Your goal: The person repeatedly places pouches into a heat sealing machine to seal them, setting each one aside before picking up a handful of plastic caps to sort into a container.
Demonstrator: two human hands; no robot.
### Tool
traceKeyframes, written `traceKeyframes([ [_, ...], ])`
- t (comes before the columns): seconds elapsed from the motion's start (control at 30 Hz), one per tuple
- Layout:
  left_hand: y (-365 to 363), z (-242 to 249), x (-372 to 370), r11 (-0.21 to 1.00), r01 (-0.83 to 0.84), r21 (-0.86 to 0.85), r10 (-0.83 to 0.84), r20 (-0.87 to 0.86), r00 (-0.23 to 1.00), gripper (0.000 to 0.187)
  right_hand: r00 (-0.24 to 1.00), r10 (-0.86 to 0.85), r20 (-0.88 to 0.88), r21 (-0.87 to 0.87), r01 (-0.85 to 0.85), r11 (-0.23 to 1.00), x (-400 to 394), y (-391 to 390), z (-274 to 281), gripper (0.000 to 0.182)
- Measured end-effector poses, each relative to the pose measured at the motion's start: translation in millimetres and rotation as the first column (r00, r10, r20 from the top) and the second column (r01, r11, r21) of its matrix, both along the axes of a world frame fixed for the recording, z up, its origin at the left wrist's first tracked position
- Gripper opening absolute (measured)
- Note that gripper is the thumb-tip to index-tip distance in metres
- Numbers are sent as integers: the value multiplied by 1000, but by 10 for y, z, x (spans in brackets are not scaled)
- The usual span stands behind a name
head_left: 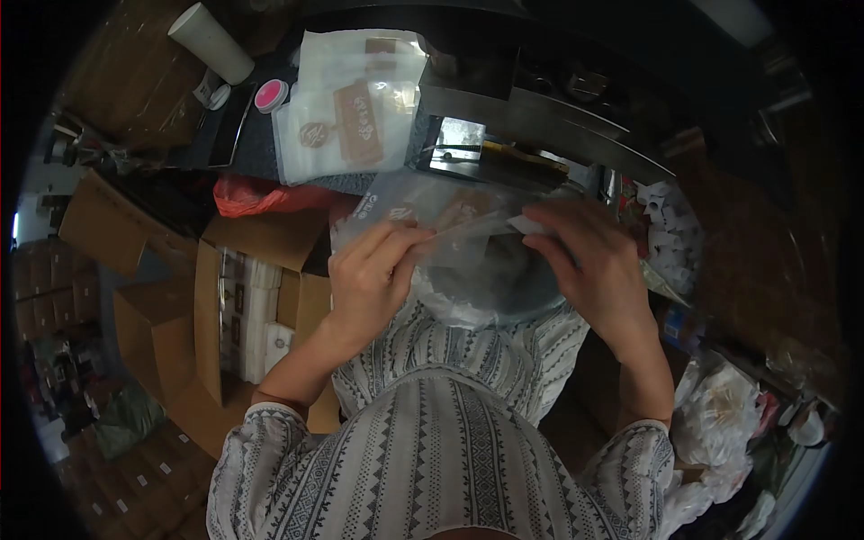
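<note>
A clear plastic pouch is being held flat above the lap, top edge pinched by fingers of the left hand and right hand, probably for sealing. Finished pouches are being stacked on the counter beyond.

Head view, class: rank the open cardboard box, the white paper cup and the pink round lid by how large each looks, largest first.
1. Open cardboard box, by far the largest.
2. White paper cup.
3. Pink round lid, smallest.

The cup and lid lie farther from the camera than the box, so true sizes may differ, though the order looks safe.
</note>
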State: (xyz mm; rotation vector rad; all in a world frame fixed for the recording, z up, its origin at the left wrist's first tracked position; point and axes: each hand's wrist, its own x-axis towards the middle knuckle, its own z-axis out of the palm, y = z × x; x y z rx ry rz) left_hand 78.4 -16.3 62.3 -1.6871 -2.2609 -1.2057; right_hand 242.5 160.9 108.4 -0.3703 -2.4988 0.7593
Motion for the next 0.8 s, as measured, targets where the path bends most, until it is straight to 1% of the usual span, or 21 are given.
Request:
traceKeyframes([
  [0.03,1,-12,12,1000,3,-2,-3,2,1000,20,1000,-3,2,-2,3,1000,15,1,11,23],
  [0.1,9,-34,37,983,149,-110,-142,73,987,17,994,83,70,-170,-70,983,40,9,27,24],
  [0.13,29,-49,66,982,151,-110,-144,74,987,17,994,81,71,-170,-68,983,48,21,23,24],
  [0.2,79,-92,146,971,210,-118,-174,262,949,13,983,113,144,-350,-56,935,61,55,5,25],
  [0.23,89,-138,155,970,212,-118,-175,262,949,13,983,111,145,-351,-54,935,60,76,-9,25],
  [0.3,128,-244,151,942,289,-174,-203,393,897,12,979,75,190,-499,30,866,60,118,-47,29],
  [0.33,175,-269,174,942,289,-172,-204,392,897,12,979,74,190,-498,31,867,71,121,-97,29],
  [0.37,244,-290,210,936,307,-174,-96,712,695,15,988,-45,149,-449,109,887,78,126,-167,29],
  [0.4,307,-300,229,931,323,-168,32,922,387,18,982,-161,101,-403,189,895,86,136,-208,30],
  [0.43,385,-294,200,933,320,-166,31,921,388,18,982,-158,100,-401,185,897,112,164,-216,30],
  [0.5,583,-280,90,878,308,-366,133,805,579,25,952,-288,103,-139,301,943,201,236,-225,31],
  [0.53,663,-335,61,877,310,-366,132,805,579,25,951,-290,103,-139,303,943,243,256,-226,31],
  [0.57,736,-430,45,926,291,-242,109,907,408,28,953,-277,125,-127,292,948,290,270,-226,32],
  [0.6,787,-423,64,962,244,-121,66,973,222,30,954,-262,148,-116,280,953,334,274,-224,32],
  [0.63,806,-391,95,962,246,-121,67,973,220,30,953,-263,151,-116,282,953,375,262,-211,32],
  [0.7,847,-274,127,983,158,-91,76,992,101,32,875,-441,200,64,437,897,427,256,-182,25],
  [0.73,845,-315,131,983,155,-94,78,992,102,32,876,-438,201,61,435,898,456,332,-244,25],
  [0.77,832,-395,130,985,154,-72,54,991,121,35,758,-605,245,329,522,787,503,465,-371,20],
  [0.8,817,-448,123,987,155,-50,28,990,140,39,613,-756,230,577,540,613,538,558,-489,16],
])
